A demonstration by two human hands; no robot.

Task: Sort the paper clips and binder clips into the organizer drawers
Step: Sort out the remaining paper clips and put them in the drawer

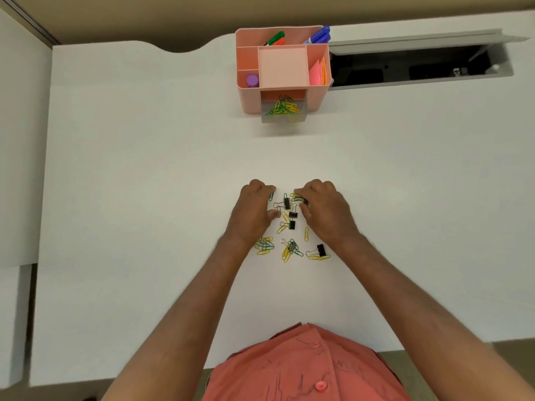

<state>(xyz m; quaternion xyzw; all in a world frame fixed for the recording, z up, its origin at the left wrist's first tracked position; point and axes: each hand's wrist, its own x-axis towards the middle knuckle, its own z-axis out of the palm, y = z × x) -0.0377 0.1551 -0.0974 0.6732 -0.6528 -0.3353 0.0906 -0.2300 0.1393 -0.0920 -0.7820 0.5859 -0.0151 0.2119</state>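
1. While both hands work the scattered pile, the left hand [253,211] curls its fingers over paper clips [285,250] and the right hand [321,208] pinches some among the binder clips [291,211], seemingly gathering one kind.
2. Well beyond the hands, the organizer [282,69] stands with its clear drawer [283,111] pulled out, clips already inside.
3. White counter [144,169]; a cable hatch [419,65] lies open behind.

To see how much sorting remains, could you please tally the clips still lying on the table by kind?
Binder clips in plain view: 5
Binder clip partly under the right hand: 1, probably
Paper clips, yellow and green: too tangled to count
Total I can vouch for: 6 binder clips
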